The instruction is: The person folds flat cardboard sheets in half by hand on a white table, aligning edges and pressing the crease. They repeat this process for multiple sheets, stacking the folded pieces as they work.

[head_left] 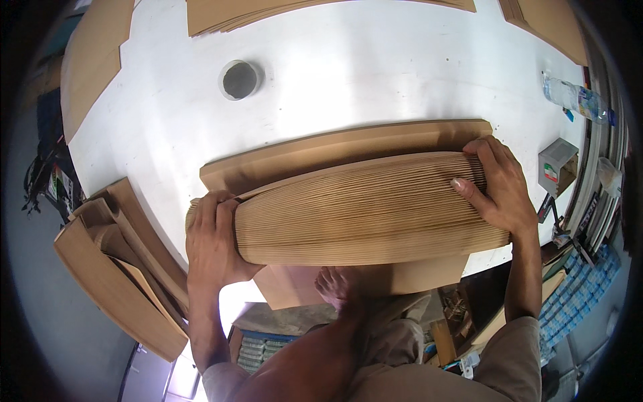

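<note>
A thick stack of brown cardboard sheets [362,208] stands before me, its many edges facing up in close parallel lines. My left hand [216,234] is wrapped round the stack's left end, fingers bent over the far side. At the right end my right hand [501,184] grips it, the thumb lying on the top edges and the fingers curled over the far corner. Behind the stack, a folded cardboard piece [348,142] lies along its length. A flat cardboard sheet [422,273] sticks out from under its near side.
The white table [382,74] bears a grey round tube [240,80], a cardboard pile [321,9] at the far edge, a plastic bottle [577,99] and a small grey box [558,165] at right. Bent cardboard pieces [124,268] lean at left. A bare foot [333,287] shows below the stack.
</note>
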Available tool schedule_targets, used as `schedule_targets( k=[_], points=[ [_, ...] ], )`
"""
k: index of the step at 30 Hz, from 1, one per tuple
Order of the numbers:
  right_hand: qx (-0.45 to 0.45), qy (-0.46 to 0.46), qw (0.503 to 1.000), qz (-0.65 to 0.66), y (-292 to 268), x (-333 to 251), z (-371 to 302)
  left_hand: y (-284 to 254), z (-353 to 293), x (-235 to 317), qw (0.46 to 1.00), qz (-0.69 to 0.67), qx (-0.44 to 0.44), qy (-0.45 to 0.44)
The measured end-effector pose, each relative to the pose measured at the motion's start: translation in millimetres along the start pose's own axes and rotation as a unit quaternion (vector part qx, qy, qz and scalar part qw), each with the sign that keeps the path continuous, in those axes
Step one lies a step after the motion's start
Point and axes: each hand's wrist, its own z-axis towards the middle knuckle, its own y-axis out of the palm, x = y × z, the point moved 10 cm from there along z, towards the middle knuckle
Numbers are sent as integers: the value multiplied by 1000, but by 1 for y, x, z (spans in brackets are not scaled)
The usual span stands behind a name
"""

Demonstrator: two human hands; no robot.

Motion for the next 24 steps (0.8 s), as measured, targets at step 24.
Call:
schedule_targets(
  k=[24],
  points=[
    [-180, 98, 947, 247, 29, 66, 67, -13, 2, 9, 997, -56, 17, 41]
  ],
)
